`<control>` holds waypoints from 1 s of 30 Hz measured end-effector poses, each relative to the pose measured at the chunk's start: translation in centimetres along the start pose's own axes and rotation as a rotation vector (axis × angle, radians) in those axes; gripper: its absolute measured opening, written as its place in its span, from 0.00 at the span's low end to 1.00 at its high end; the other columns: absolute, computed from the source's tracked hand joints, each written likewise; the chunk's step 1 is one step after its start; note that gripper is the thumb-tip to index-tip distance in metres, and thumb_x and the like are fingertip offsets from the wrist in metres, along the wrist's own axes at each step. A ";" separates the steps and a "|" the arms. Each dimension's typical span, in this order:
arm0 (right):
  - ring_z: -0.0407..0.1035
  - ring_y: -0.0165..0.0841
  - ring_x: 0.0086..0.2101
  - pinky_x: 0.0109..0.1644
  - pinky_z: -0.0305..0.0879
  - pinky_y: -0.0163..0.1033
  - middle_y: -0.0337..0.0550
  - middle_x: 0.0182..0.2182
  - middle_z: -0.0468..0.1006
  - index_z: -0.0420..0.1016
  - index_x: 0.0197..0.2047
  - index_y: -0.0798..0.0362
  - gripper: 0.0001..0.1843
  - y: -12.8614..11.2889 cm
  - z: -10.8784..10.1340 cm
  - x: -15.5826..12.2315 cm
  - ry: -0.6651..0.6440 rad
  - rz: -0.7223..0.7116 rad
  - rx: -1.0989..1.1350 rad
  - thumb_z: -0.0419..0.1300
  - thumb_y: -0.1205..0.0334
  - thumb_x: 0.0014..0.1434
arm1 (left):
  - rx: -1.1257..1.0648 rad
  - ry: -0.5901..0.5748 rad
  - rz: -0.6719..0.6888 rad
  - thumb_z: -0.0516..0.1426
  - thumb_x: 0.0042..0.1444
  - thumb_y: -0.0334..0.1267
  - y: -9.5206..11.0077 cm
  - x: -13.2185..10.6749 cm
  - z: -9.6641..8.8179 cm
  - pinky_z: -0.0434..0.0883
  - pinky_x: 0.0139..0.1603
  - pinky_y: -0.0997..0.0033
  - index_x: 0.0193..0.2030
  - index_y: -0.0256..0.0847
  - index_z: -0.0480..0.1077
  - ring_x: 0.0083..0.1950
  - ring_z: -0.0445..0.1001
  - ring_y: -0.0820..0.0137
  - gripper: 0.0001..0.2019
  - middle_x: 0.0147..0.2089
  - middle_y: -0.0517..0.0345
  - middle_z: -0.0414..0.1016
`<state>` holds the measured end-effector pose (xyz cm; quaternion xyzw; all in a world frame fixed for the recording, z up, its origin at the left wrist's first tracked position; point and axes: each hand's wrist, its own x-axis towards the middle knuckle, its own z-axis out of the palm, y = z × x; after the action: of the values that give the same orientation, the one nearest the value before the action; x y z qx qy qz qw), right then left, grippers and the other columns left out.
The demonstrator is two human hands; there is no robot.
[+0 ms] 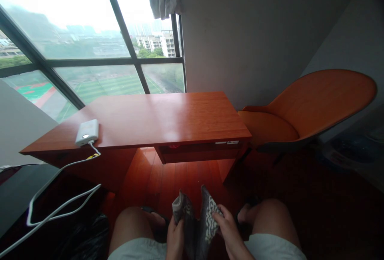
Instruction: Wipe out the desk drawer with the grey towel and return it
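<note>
The person is sitting and holding a dark patterned sock low between the knees, the left hand gripping one edge and the right hand the other, fingers closed on the fabric. Pairing or folding seems underway; a steady matching grip looks needed. Whether it is one sock or two is unclear, since the lower part is cut off.

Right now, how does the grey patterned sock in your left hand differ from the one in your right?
The left hand's sock looks plainer grey and shorter; the right hand's sock shows a bold white squiggle pattern and rises taller. The left hand grips low, the right hand higher. Both stand upright, touching.
</note>
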<state>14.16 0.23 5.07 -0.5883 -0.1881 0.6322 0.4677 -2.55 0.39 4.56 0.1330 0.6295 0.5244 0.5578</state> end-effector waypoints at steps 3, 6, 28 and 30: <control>0.68 0.33 0.29 0.34 0.64 0.37 0.38 0.26 0.75 0.73 0.34 0.52 0.14 -0.1 0.3 -0.1 0.012 -0.076 -0.066 0.63 0.54 0.45 | 0.133 -0.150 0.075 0.65 0.38 0.38 0.1 0.0 0.2 0.72 0.49 0.63 0.34 0.38 0.77 0.45 0.77 0.54 0.14 0.35 0.54 0.81; 0.71 0.36 0.34 0.41 0.67 0.39 0.42 0.30 0.78 0.74 0.34 0.52 0.17 -0.2 1.6 -0.8 -0.047 -0.172 -0.174 0.64 0.49 0.47 | 0.108 -0.330 -0.006 0.67 0.38 0.43 -0.4 -0.9 1.2 0.70 0.53 0.62 0.38 0.38 0.78 0.48 0.76 0.54 0.18 0.40 0.52 0.81; 0.70 0.40 0.43 0.47 0.64 0.43 0.49 0.47 0.76 0.67 0.28 0.51 0.11 -6.4 -3.4 2.6 -0.234 -0.372 -0.317 0.63 0.54 0.51 | 0.019 -0.358 -0.322 0.70 0.37 0.47 1.1 -1.4 1.7 0.69 0.56 0.53 0.41 0.32 0.76 0.50 0.77 0.46 0.26 0.38 0.41 0.81; 0.69 0.37 0.41 0.44 0.63 0.41 0.47 0.51 0.74 0.65 0.29 0.51 0.12 -6.9 -3.0 1.8 -0.259 -0.327 -0.137 0.62 0.54 0.53 | 0.014 -0.381 -0.327 0.71 0.36 0.47 1.1 -1.6 1.8 0.70 0.55 0.54 0.41 0.33 0.76 0.49 0.77 0.47 0.27 0.38 0.41 0.81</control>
<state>19.76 4.18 8.78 -0.4943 -0.3822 0.6040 0.4947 -0.98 0.54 6.70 0.1300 0.5297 0.3882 0.7428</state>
